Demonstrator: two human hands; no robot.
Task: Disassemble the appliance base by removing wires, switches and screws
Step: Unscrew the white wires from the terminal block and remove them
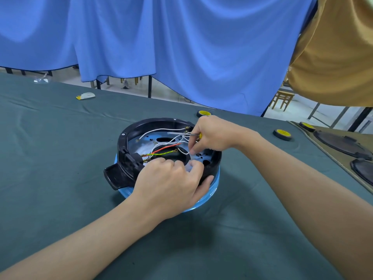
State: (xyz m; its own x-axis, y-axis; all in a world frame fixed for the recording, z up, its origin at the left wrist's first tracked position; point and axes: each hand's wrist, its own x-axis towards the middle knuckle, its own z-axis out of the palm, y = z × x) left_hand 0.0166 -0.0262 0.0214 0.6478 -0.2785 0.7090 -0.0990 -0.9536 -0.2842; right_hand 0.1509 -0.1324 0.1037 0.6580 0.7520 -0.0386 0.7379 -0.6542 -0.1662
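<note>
A blue curtain (161, 37) hangs along the far side of the room, and in front of it a long table (60, 158) is covered in dark green cloth. The appliance base (129, 134) sits upside down near the middle of the table, its black ring uppermost on a blue body, with its insides open to view.

The left hand (171, 182) grips the near rim, with the fingers curled over the edge and the thumb pressed against the blue side. The right hand (214, 134) is clenched round a screwdriver (179, 133), whose metal shaft pointing left across the bowl. Its thumb and forefinger reach down among the white wires (159, 130), seemingly pinching one, though I cannot tell for sure. A red wire (165, 147) and a green-and-yellow wire (161, 152) cross the centre hole toward the black socket block on the left.

The step looks like freeing a wire from its terminal. To do it well, I'd keep the left hand bracing the rim so the base cannot spin. I'd pull on the metal connector, not the insulation, straight along the tab. The screwdriver tip should be kept clear of the other leads.

Round black discs with yellow middles (282, 134) lie well apart on the right, and a scrap of paper (85, 96) lies far to the left.
</note>
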